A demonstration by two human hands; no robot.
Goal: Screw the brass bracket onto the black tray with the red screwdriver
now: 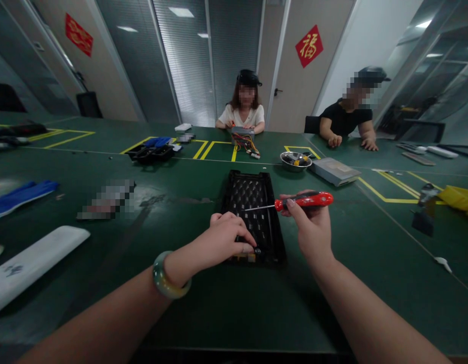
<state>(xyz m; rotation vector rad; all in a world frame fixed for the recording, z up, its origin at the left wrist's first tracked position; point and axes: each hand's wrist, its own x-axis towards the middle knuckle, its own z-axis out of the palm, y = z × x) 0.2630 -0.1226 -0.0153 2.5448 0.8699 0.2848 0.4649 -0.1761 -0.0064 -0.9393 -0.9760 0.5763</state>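
Red-handled screwdriver [304, 201] sits clenched in the fingers of the right hand [313, 227], its shaft reaching over a black plastic casing [256, 212] on the green desk [203, 308]. The left hand [228, 238], wearing a jade bangle [169, 275], grips the casing's near end with curled fingers.

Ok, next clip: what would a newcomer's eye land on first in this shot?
The red-handled screwdriver gripped in the right hand catches the eye first, its thin shaft reaching over a black plastic casing on the green table. The left hand rests at the casing's near end, a jade-like bangle on its wrist. Beyond, a red paper diamond hangs on the far door.
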